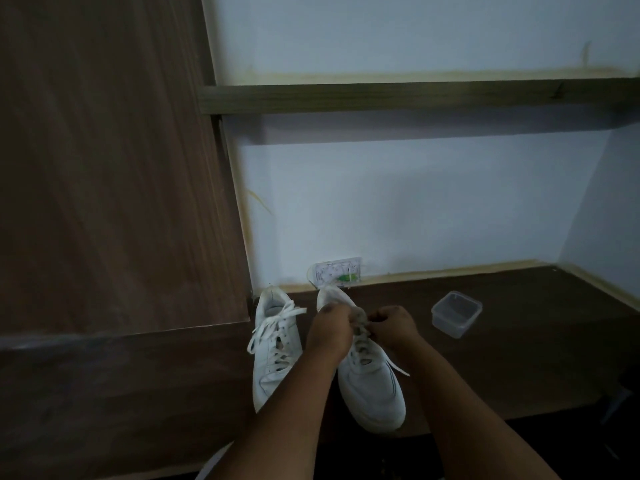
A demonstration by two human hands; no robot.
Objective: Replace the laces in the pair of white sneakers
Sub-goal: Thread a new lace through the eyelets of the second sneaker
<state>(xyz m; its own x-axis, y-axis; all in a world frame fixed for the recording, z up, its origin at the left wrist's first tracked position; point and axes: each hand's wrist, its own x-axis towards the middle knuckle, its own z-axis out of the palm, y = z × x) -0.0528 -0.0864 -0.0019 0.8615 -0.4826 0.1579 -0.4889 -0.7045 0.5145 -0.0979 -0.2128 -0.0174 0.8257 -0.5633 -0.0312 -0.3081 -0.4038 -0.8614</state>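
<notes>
White sneakers sit side by side on the dark wooden desk, toes near. Both hands, left hand and right hand, pinch the lace on the right sneaker, probably working it at the upper eyelets; the left sneaker waits alongside.

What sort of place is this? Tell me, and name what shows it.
Probably a home room with built-in wood furniture: a dark wooden desk set in a wall alcove, a shelf above it, a tall wood cabinet panel beside it.
</notes>
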